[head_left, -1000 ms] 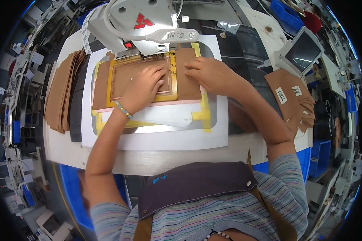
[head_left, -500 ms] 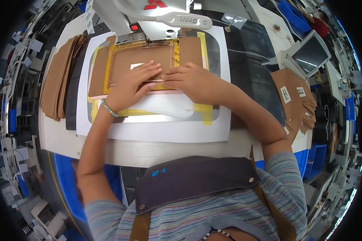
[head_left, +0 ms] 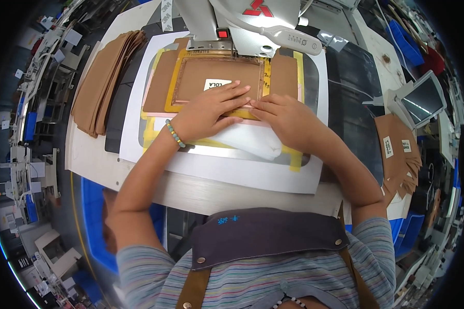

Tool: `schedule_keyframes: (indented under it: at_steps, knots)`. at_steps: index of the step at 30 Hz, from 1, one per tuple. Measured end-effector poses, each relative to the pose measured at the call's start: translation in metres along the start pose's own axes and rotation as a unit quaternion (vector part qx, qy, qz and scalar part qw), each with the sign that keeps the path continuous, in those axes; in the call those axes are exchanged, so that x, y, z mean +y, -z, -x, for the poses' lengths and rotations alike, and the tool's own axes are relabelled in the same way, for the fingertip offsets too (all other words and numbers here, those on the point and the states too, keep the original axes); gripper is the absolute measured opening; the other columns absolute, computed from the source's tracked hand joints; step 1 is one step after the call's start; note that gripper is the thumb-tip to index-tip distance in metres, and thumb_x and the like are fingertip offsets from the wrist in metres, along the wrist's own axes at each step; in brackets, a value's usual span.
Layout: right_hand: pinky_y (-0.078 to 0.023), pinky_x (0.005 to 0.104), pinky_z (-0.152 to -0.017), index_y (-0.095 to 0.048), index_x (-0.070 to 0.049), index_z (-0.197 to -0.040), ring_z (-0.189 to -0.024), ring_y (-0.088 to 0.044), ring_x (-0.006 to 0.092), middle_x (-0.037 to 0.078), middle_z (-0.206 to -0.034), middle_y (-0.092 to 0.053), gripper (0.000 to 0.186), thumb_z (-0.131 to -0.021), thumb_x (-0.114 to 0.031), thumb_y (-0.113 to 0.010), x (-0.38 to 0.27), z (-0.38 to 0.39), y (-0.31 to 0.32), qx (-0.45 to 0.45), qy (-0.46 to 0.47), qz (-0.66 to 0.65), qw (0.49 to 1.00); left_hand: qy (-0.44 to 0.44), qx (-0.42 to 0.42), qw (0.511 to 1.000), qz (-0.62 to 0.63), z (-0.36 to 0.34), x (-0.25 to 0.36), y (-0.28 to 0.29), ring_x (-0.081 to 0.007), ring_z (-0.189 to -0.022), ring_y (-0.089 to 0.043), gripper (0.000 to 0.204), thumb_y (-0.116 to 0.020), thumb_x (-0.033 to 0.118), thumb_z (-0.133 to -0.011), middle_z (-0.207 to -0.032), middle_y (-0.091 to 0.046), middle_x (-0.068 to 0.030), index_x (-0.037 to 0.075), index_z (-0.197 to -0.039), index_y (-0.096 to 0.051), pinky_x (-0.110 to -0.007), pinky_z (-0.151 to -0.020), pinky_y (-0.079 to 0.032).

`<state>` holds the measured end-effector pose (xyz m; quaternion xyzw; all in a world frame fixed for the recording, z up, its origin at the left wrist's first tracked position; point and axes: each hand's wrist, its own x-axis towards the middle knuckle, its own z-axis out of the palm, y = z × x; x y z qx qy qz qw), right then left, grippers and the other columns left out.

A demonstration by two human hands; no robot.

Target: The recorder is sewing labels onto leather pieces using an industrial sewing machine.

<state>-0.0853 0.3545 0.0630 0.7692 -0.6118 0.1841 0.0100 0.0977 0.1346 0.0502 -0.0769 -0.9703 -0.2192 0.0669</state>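
My left hand (head_left: 211,110) lies flat with its fingers stretched over the lower edge of a yellow-bordered rectangular frame (head_left: 176,82). Close by on the right, my right hand (head_left: 288,121) rests its fingertips on that same edge, fingers extended and nearly touching the left ones. Inside the frame shows a brown sheet (head_left: 219,68) bearing a white label (head_left: 216,83), partly covered by my left fingers. Under my hands, a glossy white piece (head_left: 260,144) sticks out toward me. The head of a sewing machine (head_left: 258,31) stands just beyond the frame.
A stack of brown pieces (head_left: 105,82) lies at the left. Labelled brown pieces (head_left: 394,147) fan out at the right, below a tilted screen (head_left: 421,105). A white handheld-shaped lamp (head_left: 294,40) juts over the machine. A blue bin (head_left: 93,216) sits below the table's left side.
The whole view has shifted and tilted, so the table appears further right. My hands stay on the frame's lower edge; more of the white label shows beside my left fingers.
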Motion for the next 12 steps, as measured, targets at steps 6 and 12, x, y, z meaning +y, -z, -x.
schedule_keyframes:
  at_steps: [6, 12]
  knots:
    - [-0.052, 0.0396, -0.107, -0.073, -0.001, -0.127, -0.124, -0.064, 0.0283, 0.011, -0.133, -0.072, 0.037, -0.091, -0.003, -0.064, 0.0, -0.002, -0.001, 0.009, -0.005, 0.007, 1.0, 0.003, -0.003, 0.999, 0.048, 0.001, -0.004, 0.007, -0.0335, -0.159, -0.038, 0.055, -0.069, 0.021, -0.101, -0.167, -0.048, -0.0121, 0.006, -0.153, -0.059, -0.047, -0.128, -0.035]
    - [-0.049, 0.0374, -0.11, -0.066, -0.004, -0.14, -0.129, -0.061, 0.0253, 0.012, -0.136, -0.07, 0.05, -0.091, -0.002, -0.068, 0.005, -0.006, -0.003, -0.021, -0.011, 0.021, 0.999, -0.002, -0.028, 0.999, 0.033, -0.008, -0.012, 0.013, -0.0336, -0.16, -0.036, 0.06, -0.074, 0.024, -0.098, -0.168, -0.048, -0.0109, 0.014, -0.156, -0.059, -0.047, -0.13, -0.032]
